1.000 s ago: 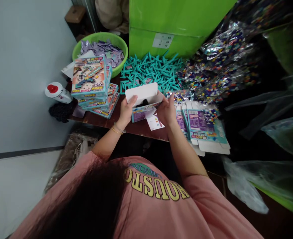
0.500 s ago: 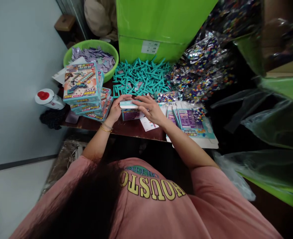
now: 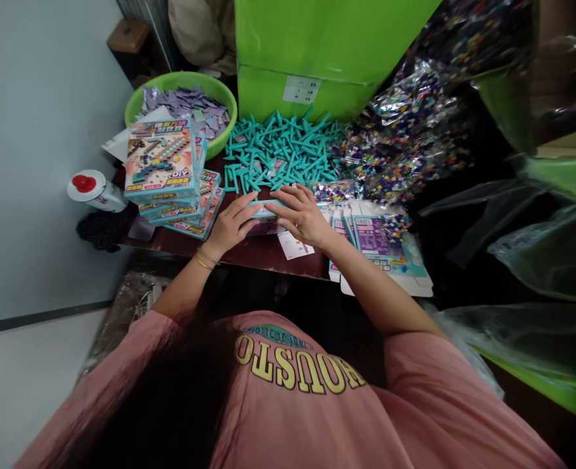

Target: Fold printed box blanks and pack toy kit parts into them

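A small box [image 3: 267,210] stands on the dark red table between my hands, its narrow light-blue side facing up. My left hand [image 3: 232,225] grips its left end, fingers over the top and thumb on the near side. My right hand [image 3: 300,213] is on its right part, fingers spread across the top edge. A printed white sheet [image 3: 294,246] lies on the table just below my right hand. Left of my hands rises a stack of finished-looking boxes [image 3: 161,159] with colourful printing. Beyond my hands lies a heap of turquoise sticks [image 3: 283,153].
Flat purple and turquoise cartons [image 3: 373,238] lie to the right, with bead bags [image 3: 400,143] behind them. A green basket [image 3: 230,130] of small packets, a red-topped container [image 3: 97,192] and a big green box [image 3: 327,45] surround the work area.
My left hand has moved from the box's end to fingers over its top. The box's white flap no longer shows, and its light-blue side is uppermost. The view has shifted slightly.
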Motion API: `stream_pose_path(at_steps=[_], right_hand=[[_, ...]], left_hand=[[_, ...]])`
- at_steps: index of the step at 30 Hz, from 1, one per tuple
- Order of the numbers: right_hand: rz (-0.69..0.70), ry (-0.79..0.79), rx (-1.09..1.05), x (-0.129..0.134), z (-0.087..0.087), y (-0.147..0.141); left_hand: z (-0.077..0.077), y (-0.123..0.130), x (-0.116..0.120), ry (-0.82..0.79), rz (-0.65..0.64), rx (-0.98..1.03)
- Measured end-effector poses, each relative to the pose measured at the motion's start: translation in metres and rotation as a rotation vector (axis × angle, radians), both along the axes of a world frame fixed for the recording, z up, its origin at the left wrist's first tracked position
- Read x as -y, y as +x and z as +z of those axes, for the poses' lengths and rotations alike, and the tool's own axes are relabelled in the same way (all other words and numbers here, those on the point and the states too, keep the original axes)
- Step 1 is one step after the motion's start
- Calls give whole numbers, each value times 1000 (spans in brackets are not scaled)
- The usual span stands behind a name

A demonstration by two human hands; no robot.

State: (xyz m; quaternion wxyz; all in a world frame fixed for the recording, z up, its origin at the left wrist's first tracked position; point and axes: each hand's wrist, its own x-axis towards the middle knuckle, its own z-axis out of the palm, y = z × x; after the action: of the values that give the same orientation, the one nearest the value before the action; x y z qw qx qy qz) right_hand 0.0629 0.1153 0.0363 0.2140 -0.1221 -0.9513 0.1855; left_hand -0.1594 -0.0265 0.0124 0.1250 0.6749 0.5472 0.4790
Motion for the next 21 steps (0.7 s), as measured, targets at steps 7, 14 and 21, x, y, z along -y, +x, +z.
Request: stream_pose_path(at_steps=[7,14,21], right_hand=[[-234,-28,-126,37,-14,-6],[-565,-450,-474,110,-67,-8],[-331,-817,-598,65,-5,-3]], left_hand=[[-16,0,-6,81,79,-106],[11,81,11,134,148,-18],[72,28,5,-13,201,108]])
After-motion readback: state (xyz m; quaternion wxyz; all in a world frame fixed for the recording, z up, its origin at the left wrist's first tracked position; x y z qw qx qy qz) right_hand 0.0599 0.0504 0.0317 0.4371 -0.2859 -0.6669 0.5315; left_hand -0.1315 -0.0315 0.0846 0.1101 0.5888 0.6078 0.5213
